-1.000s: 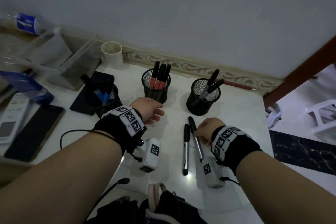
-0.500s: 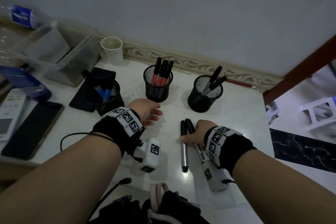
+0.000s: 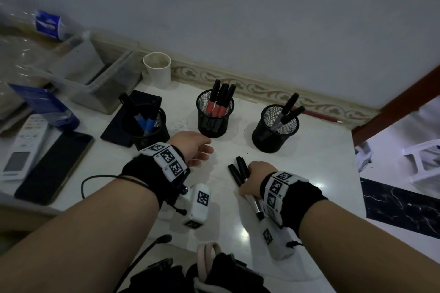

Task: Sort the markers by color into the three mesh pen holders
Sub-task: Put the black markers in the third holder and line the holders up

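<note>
Three black mesh pen holders stand in a row on the white table. The left holder (image 3: 148,135) holds blue markers (image 3: 145,122), the middle holder (image 3: 215,123) holds red markers (image 3: 215,108), and the right holder (image 3: 276,134) holds two black markers (image 3: 285,114). My right hand (image 3: 253,179) is closed around two black markers (image 3: 238,170); their caps stick out past my fingers and their tails show under my wrist. My left hand (image 3: 192,147) rests open on the table in front of the middle holder, holding nothing.
A dark phone (image 3: 53,166) and a white remote (image 3: 22,147) lie at the left. A white cup (image 3: 157,69) and clear plastic bins (image 3: 95,81) stand at the back left. A red pencil (image 3: 321,116) lies by the wall. The table's right edge (image 3: 354,164) drops to the floor.
My right hand has gathered the two black markers lying on the table, pulled them together and closed around them. My left hand has stayed in place.
</note>
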Demonstrator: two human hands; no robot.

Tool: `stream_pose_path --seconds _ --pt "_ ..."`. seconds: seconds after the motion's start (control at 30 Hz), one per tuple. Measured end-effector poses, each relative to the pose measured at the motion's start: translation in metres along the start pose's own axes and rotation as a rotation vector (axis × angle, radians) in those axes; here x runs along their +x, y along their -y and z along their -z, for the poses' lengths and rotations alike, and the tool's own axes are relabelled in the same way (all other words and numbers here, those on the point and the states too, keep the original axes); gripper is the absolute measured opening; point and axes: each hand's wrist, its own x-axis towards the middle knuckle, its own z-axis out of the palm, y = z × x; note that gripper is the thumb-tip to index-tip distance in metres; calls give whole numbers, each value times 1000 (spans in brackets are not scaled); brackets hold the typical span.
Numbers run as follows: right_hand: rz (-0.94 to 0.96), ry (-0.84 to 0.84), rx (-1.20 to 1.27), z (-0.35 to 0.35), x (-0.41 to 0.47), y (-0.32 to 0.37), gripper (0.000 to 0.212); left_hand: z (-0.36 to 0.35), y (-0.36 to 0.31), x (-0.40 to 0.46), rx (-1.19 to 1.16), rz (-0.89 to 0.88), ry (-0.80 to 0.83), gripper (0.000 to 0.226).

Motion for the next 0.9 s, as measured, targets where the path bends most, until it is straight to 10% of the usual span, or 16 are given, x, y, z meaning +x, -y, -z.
stream_pose_path --seconds 0.9 --pt "296 -563 945 157 -53 -40 17 -26 -69 -17 56 -148 0 13"
